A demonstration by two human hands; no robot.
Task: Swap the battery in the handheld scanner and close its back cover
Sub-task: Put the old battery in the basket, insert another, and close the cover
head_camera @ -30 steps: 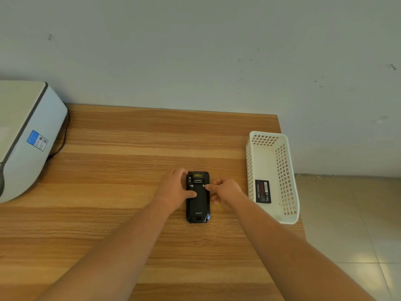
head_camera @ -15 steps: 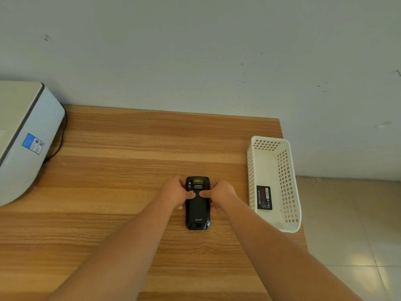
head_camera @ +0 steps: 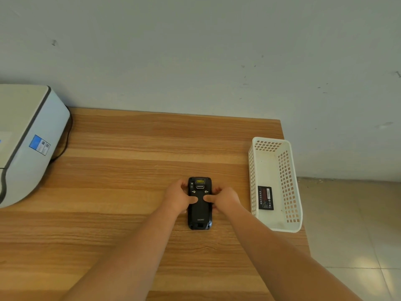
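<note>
The black handheld scanner (head_camera: 199, 216) lies face down on the wooden table (head_camera: 130, 170), its back cover on and two small latches showing near its top. My left hand (head_camera: 181, 197) grips its left side, thumb pressed on the back cover. My right hand (head_camera: 223, 197) grips its right side, thumb on the cover too. The two thumbs nearly meet at the cover's middle. A black battery (head_camera: 265, 198) lies inside the white basket (head_camera: 291, 183) to the right.
A white and grey printer-like machine (head_camera: 26, 144) with a black cable stands at the table's left end. The basket sits at the table's right edge, beyond which is tiled floor (head_camera: 351, 224). A pale wall runs behind the table.
My thumbs slid from the two latches down onto the middle of the back cover. The scanner stayed in place.
</note>
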